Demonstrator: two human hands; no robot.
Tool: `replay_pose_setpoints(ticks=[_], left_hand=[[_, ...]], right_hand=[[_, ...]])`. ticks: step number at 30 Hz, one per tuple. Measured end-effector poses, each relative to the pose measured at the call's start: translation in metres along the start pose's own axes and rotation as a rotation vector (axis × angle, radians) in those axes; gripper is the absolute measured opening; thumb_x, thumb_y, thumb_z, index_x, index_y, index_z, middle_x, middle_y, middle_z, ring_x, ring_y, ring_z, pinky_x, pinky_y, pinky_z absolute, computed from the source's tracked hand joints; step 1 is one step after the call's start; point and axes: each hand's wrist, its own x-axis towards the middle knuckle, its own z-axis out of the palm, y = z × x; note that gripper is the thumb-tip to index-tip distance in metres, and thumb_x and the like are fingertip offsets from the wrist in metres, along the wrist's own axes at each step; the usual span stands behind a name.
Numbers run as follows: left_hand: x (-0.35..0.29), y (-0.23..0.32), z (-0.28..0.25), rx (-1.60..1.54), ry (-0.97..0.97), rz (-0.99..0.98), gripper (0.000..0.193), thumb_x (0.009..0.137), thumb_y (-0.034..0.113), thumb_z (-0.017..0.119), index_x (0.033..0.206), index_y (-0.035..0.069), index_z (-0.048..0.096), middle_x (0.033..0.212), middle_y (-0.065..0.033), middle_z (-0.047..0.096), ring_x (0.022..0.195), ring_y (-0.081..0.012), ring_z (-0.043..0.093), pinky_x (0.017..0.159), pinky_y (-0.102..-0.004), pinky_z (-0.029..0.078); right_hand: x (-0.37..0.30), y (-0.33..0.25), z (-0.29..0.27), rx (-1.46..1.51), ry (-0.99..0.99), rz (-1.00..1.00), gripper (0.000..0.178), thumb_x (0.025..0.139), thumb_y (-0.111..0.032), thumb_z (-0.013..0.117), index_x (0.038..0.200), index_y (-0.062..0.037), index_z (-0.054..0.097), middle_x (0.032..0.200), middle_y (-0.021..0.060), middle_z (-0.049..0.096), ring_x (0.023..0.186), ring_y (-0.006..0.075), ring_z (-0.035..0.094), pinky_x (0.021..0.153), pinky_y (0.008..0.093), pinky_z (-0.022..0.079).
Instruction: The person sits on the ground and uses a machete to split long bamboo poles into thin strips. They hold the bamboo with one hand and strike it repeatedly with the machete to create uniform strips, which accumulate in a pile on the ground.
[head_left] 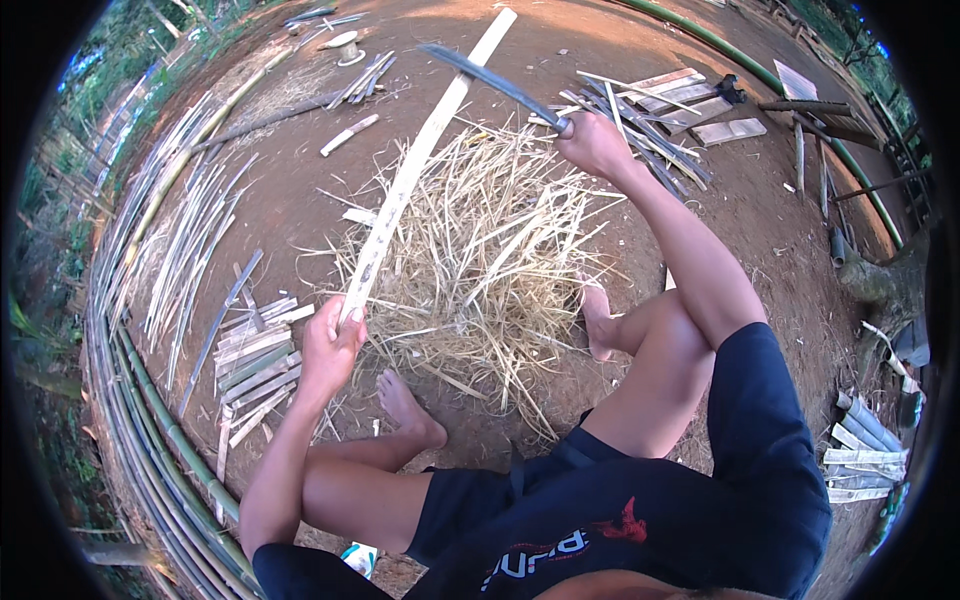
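The left hand [333,350] grips a pale bamboo slat [410,170]; the right hand [597,147] clasps a machete [510,92], blade crossing the slat's upper part.

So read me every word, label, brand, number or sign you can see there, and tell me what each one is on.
Dark shirt: big white lettering beside a red figure; I won't copy out wording.
Same shirt: smaller reddish print, too small to read.
Pale strip in the left hand: dark marks, no letters I can make out.
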Motion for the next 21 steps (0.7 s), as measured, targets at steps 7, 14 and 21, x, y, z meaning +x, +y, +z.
replay_pose_setpoints(ticks=[7, 14, 21], left_hand=[[-0.007, -0.012, -0.008, -0.001, -0.018, 0.063, 0.01, 0.103, 0.01, 0.05, 0.102, 0.003, 0.057, 0.069, 0.0023, 0.053, 0.053, -0.0031, 0.041, 0.047, -0.02, 0.031], [-0.022, -0.014, -0.018, -0.022, -0.049, -0.002, 0.007, 0.1, 0.005, 0.051, 0.099, 0.003, 0.058, 0.068, 0.0013, 0.053, 0.055, -0.0044, 0.043, 0.05, -0.022, 0.034], [-0.03, -0.015, -0.021, -0.036, -0.025, -0.041, 0.009, 0.101, 0.009, 0.053, 0.096, 0.004, 0.058, 0.067, 0.0016, 0.052, 0.056, -0.005, 0.045, 0.05, -0.0217, 0.034]], right_hand=[[0.002, 0.016, -0.008, 0.031, 0.012, 0.043, 0.027, 0.086, -0.026, 0.053, 0.092, -0.0042, 0.068, 0.082, 0.0216, 0.07, 0.08, 0.037, 0.07, 0.081, 0.0487, 0.054], [-0.006, 0.023, -0.017, -0.005, 0.065, -0.006, 0.03, 0.087, -0.028, 0.053, 0.093, -0.0036, 0.07, 0.088, 0.0236, 0.07, 0.087, 0.0397, 0.068, 0.084, 0.0492, 0.053], [-0.011, 0.038, -0.018, -0.005, 0.095, -0.002, 0.03, 0.085, -0.027, 0.054, 0.09, -0.0025, 0.07, 0.086, 0.0268, 0.069, 0.086, 0.0416, 0.068, 0.085, 0.0496, 0.053]])
